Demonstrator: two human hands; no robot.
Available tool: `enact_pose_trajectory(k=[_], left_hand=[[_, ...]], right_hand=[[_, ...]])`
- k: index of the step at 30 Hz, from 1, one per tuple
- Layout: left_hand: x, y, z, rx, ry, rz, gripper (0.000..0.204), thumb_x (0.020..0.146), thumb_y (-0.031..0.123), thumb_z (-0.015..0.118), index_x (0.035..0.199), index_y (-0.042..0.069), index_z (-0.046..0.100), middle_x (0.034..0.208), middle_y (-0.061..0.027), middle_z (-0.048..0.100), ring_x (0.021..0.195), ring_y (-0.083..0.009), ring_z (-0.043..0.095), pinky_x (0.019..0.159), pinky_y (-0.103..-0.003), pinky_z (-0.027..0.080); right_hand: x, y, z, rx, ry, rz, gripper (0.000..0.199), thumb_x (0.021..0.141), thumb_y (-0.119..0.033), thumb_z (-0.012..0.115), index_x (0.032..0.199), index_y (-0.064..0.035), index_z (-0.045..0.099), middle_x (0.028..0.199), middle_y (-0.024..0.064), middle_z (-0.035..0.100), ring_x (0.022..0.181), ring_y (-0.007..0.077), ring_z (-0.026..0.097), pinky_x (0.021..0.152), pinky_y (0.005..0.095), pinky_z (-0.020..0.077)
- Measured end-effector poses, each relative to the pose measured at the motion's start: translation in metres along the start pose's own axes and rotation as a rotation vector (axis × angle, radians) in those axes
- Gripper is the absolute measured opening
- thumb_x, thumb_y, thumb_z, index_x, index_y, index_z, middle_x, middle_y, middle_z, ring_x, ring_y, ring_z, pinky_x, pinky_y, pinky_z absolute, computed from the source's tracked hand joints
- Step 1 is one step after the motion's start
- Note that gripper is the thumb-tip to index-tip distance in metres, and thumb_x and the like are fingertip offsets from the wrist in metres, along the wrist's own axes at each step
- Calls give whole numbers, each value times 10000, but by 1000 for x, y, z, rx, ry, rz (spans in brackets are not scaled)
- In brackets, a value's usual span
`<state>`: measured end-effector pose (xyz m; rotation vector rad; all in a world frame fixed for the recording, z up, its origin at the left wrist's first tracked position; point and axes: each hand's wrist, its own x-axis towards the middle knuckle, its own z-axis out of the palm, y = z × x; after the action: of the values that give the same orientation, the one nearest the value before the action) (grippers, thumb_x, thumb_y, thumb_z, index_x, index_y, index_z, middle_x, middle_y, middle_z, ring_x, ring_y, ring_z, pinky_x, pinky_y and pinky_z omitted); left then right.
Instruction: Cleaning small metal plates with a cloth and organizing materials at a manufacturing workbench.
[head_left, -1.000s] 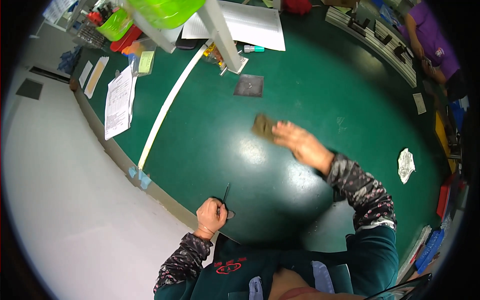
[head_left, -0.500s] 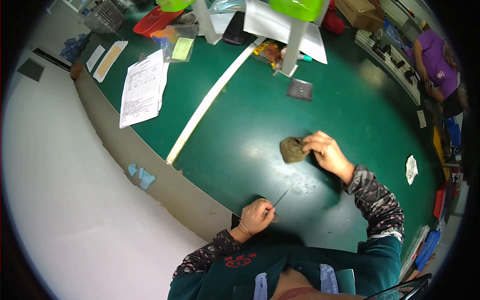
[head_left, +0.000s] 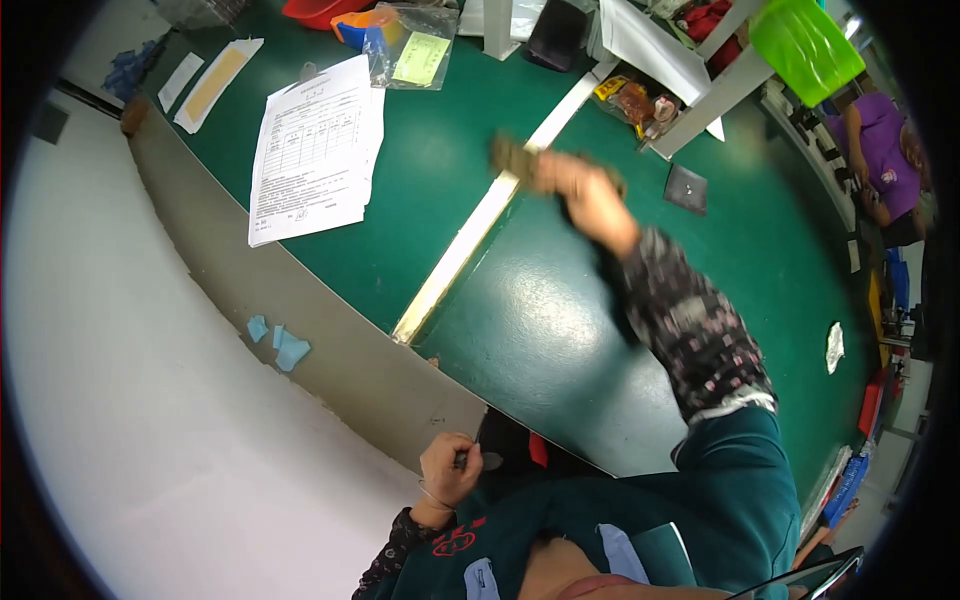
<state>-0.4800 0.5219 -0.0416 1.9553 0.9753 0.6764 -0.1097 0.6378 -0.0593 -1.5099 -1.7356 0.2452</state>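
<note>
My right hand (head_left: 585,195), blurred by motion, is closed on an olive-brown cloth (head_left: 515,160) that lies across the white strip (head_left: 455,258) on the green table. That forearm reaches far over the tabletop. Close to my body, just off the table's front edge, my left hand (head_left: 450,468) is closed around a slim tool. Only a rounded greyish end (head_left: 491,461) of the tool sticks out beside the fingers; its kind cannot be made out.
Printed sheets (head_left: 315,150) lie left of the strip, near a clear bag (head_left: 412,50) with a yellow label. A dark square pad (head_left: 686,189) lies by a grey stand (head_left: 710,105) holding a green bin (head_left: 806,48). Far right, a person in purple (head_left: 880,150) sits.
My right hand has swept the cloth away from me and leftward onto the white strip. Whitish smears on the tabletop no longer show. My left hand has drawn back off the table with its tool.
</note>
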Motion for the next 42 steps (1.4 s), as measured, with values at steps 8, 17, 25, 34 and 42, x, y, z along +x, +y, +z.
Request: enact_pose_trajectory(k=[8, 17, 25, 34, 42], left_hand=[[34, -21, -14, -75, 129, 33, 130, 668, -29, 589, 720, 30, 486, 676, -93, 540, 551, -184, 519, 514, -263, 425], [-20, -42, -29, 138, 180, -284, 124, 675, 30, 611, 714, 58, 497, 651, -99, 526, 578, -261, 541, 524, -320, 437], [-42, -52, -26, 175, 221, -379, 127, 682, 44, 614, 747, 56, 506, 656, -100, 526, 583, -261, 539, 534, -332, 434], [38, -51, -53, 17, 388, -367, 94, 715, 41, 591, 733, 35, 499, 662, -98, 506, 566, -214, 504, 554, -280, 425], [29, -49, -48, 159, 405, -172, 87, 720, 30, 584, 718, 27, 498, 665, -92, 517, 580, -194, 516, 564, -269, 431]], right_hand=[[-106, -113, -43, -40, -333, -80, 224, 589, 81, 524, 772, -30, 586, 871, 106, 551, 839, 255, 510, 739, 316, 421], [92, 89, -11, -354, 395, 220, 306, 640, 44, 510, 929, -38, 569, 991, 145, 551, 977, 310, 496, 853, 351, 390], [110, 3, 101, -133, -50, -129, 252, 711, -47, 570, 962, -34, 579, 1106, 129, 527, 1075, 302, 452, 932, 372, 345], [-57, -102, 36, 215, -430, -124, 266, 598, 138, 517, 793, -14, 615, 941, 74, 598, 968, 264, 517, 845, 353, 431], [-16, -82, -7, -27, 9, 74, 429, 606, 57, 492, 1019, -47, 538, 1036, 150, 527, 1004, 322, 465, 890, 400, 356]])
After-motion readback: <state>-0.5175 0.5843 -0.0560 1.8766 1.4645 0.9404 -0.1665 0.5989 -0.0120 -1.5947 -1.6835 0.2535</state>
